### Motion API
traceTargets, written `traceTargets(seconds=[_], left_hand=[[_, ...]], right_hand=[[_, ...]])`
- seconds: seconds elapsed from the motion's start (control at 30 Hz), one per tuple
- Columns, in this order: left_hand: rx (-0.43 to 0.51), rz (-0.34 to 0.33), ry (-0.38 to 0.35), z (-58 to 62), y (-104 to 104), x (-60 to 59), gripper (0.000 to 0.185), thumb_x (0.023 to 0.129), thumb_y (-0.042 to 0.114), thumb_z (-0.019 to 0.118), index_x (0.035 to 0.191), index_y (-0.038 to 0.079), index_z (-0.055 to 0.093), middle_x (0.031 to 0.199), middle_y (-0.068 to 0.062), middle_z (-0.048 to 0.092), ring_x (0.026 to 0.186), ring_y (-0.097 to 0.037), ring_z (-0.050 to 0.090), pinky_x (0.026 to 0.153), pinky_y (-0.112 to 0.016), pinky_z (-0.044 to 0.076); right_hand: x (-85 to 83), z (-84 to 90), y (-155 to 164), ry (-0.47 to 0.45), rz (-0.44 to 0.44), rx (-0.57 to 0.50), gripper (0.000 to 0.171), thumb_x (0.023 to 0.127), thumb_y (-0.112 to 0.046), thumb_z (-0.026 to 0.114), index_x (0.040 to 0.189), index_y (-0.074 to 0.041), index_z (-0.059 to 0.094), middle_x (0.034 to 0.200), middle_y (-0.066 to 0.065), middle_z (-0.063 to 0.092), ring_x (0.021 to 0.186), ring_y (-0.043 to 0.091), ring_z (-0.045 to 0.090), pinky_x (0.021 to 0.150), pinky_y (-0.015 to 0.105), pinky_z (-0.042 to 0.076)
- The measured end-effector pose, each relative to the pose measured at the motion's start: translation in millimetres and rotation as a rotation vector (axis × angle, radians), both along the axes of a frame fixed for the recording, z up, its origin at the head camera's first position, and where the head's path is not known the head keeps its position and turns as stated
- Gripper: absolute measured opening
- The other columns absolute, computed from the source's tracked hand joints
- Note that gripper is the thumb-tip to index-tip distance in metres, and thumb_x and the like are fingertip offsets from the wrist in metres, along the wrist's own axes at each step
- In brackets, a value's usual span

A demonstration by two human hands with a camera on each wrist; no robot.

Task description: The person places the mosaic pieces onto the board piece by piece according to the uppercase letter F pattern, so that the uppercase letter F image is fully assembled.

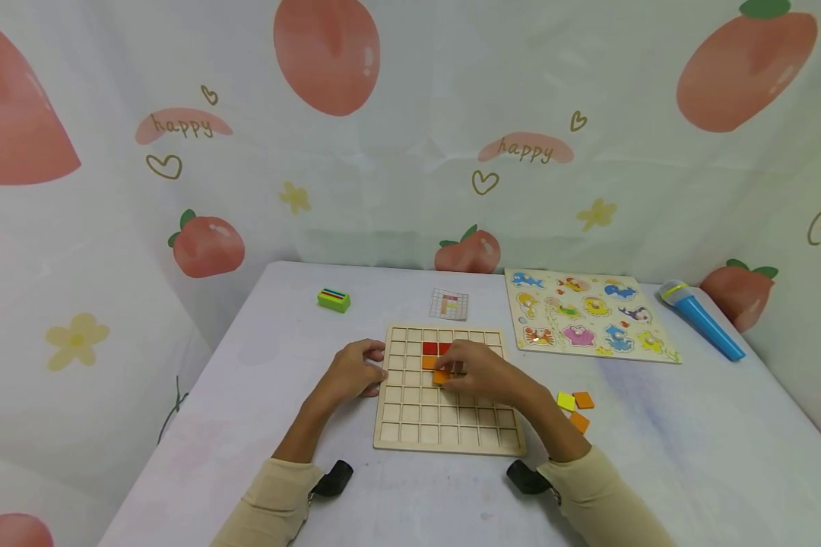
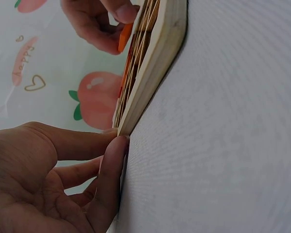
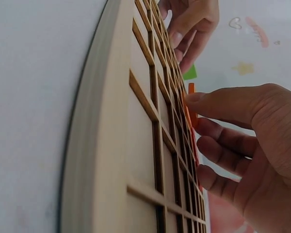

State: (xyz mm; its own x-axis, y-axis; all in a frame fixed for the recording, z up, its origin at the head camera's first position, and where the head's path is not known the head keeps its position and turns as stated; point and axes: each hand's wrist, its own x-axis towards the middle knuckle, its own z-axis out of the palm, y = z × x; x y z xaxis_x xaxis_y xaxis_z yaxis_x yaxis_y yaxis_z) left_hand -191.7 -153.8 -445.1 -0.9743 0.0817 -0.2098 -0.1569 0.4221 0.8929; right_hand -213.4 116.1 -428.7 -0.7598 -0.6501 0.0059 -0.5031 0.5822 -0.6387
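A wooden grid board lies on the table between both hands. My left hand is at its left side; in the left wrist view, thumb and finger pinch the board's edge. Over the grid, my right hand pinches an orange square tile between thumb and fingers. In the right wrist view that tile stands tilted against the grid surface. Two red tiles sit side by side in upper cells, the right one partly covered by the hand. Below the left red tile is another orange tile.
Loose yellow and orange tiles lie right of the board, partly behind the right forearm. Behind the board are a gridded pattern card and a green striped block. An animal peg puzzle and a blue toy microphone lie back right.
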Motion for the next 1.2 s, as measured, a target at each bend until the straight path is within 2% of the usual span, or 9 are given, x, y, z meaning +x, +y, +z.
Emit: traceTargets(seconds=[0.3,0.47,0.73,1.03,1.2], left_hand=[[-0.007,0.004,-0.007,0.3,0.8,-0.1,0.054,0.09,-0.002,0.071,0.144,0.001,0.06,0.123,-0.012,0.061,0.09,-0.018,0.067,0.065,-0.028,0.064],[-0.006,0.005,-0.003,0.4,0.8,-0.4,0.055,0.09,-0.001,0.071,0.143,0.0,0.06,0.123,-0.012,0.061,0.09,-0.018,0.067,0.065,-0.029,0.064],[-0.005,-0.001,0.002,1.4,0.6,0.1,0.055,0.09,-0.002,0.071,0.143,0.0,0.06,0.124,-0.012,0.061,0.093,-0.019,0.068,0.065,-0.029,0.064],[-0.007,0.002,0.0,1.0,0.2,-0.4,0.055,0.09,-0.001,0.071,0.144,0.001,0.06,0.124,-0.012,0.061,0.091,-0.018,0.067,0.066,-0.028,0.064],[-0.012,-0.001,-0.001,1.4,0.0,-0.1,0.054,0.09,-0.001,0.072,0.143,0.001,0.06,0.123,-0.011,0.061,0.093,-0.018,0.068,0.065,-0.028,0.064]], right_hand=[[-0.9,0.2,-9.8,0.039,0.029,0.019,0.022,0.095,-0.021,0.081,0.114,-0.012,0.08,0.104,-0.005,0.069,0.095,0.014,0.058,0.086,0.029,0.054],[-0.3,1.9,-14.1,0.021,0.022,0.034,0.022,0.094,-0.02,0.081,0.115,-0.011,0.08,0.106,-0.005,0.068,0.096,0.015,0.057,0.088,0.032,0.053],[-1.4,1.4,-17.0,0.022,0.029,0.01,0.02,0.093,-0.016,0.082,0.113,-0.011,0.08,0.102,-0.004,0.067,0.092,0.015,0.058,0.085,0.03,0.054],[-1.0,2.6,-17.5,0.039,0.008,0.055,0.021,0.093,-0.015,0.082,0.114,-0.012,0.08,0.107,-0.004,0.07,0.1,0.015,0.06,0.097,0.038,0.056],[-1.2,3.1,-18.3,0.032,0.016,0.049,0.021,0.094,-0.015,0.082,0.114,-0.011,0.079,0.106,-0.004,0.07,0.101,0.016,0.061,0.097,0.04,0.056]])
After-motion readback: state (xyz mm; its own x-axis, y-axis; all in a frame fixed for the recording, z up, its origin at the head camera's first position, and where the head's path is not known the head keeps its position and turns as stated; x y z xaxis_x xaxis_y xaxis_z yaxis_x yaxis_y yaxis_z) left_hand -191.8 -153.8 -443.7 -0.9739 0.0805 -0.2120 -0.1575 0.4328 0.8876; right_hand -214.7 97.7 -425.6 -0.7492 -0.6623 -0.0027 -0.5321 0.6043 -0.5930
